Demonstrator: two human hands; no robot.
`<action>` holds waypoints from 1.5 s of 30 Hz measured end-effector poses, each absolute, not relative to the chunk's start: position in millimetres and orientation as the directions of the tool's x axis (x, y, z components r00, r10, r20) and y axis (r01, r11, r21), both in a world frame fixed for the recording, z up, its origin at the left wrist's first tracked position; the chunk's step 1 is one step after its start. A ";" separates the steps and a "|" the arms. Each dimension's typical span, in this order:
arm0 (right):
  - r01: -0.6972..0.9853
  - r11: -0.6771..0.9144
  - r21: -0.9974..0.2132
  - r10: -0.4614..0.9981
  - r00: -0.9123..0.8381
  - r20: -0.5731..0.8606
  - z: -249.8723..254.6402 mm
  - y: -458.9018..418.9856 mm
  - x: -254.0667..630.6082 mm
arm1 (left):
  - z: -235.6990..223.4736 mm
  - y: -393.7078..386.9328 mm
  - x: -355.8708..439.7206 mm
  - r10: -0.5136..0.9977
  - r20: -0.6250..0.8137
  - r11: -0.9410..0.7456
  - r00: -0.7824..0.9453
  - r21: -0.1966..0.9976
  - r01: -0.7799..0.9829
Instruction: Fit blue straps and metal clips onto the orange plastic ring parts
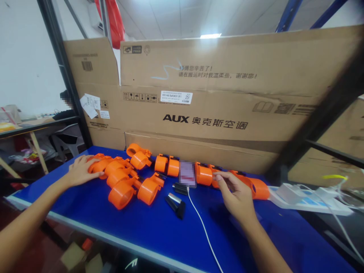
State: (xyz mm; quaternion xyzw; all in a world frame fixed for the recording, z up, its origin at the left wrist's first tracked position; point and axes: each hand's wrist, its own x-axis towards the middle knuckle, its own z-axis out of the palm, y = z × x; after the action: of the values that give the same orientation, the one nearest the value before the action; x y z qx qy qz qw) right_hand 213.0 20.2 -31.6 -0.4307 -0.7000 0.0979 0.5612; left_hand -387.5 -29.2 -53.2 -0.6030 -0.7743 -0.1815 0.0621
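Device screen [187, 174] blurred out, unreadable; its white cable [202, 220] ran off the lower edge. Orange pieces at left [122, 195] overlapped one another, so no sure count. Both forearms were cut off by the frame. Right palm underside hidden; far fingertips of the left hand [82, 170] hard to make out against the orange. Left arm reached forward from the lower left, hand low and palm down over the blue table [85, 220], thumb spread away from the fingers. Right hand [237, 195] came in from the lower right, back of hand outward, wrist bent, thumb and forefinger drawn close together, the others curled behind. The leftmost orange pieces lay beneath and just beside the left thumb and fingers; could not tell whether they were gripped. At right, an orange row [204, 176] stood along the cardboard [210, 98], one ring right at the right fingertips; pinch or mere touch, could not tell. Black parts [179, 207] lay between the hands, clear of both.
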 end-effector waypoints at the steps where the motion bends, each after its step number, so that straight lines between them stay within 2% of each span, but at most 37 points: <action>1: 0.487 0.607 -0.628 0.716 0.007 0.698 -31.5 20.0 212.9 | -53.9 -28.1 -385.1 0.911 0.320 0.211 -0.261 0.184 0.960; 5: 0.476 0.611 -0.633 0.726 -0.017 0.688 -30.2 17.4 210.5 | -60.2 -23.8 -378.2 0.914 0.348 0.184 -0.210 0.107 0.977; 15: 0.488 0.599 -0.635 0.740 -0.034 0.672 -30.2 14.4 208.8 | -71.6 -15.5 -379.5 0.882 0.430 0.130 -0.193 0.172 0.976; 19: 0.498 0.593 -0.633 0.749 -0.052 0.660 -28.7 13.6 208.9 | -72.2 -16.9 -388.9 0.894 0.436 0.064 -0.106 0.111 0.992; 24: 0.476 0.607 -0.636 0.747 -0.070 0.661 -26.0 12.7 208.3 | -60.9 -21.4 -389.8 0.932 0.360 0.038 -0.038 0.008 0.999; 40: 0.473 0.615 -0.631 0.761 -0.146 0.633 -23.7 5.1 201.5 | -36.9 -32.7 -373.9 0.841 0.450 0.299 -0.300 0.077 0.951; 43: 0.492 0.616 -0.615 0.773 -0.225 0.593 -21.1 1.3 190.4 | -23.9 -36.9 -382.2 0.799 0.452 0.375 -0.396 0.141 0.916; 45: 0.522 0.636 -0.568 0.767 -0.348 0.539 -16.4 -3.8 176.0 | -14.1 -41.4 -389.4 0.766 0.479 0.363 -0.428 0.227 0.904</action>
State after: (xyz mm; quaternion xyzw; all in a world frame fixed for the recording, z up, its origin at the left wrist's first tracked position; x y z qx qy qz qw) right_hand 176.0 -3.8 -16.4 -0.3994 -0.8070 0.1501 0.4082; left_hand -389.4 -41.4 -14.1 -0.5140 -0.8122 -0.2332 0.1473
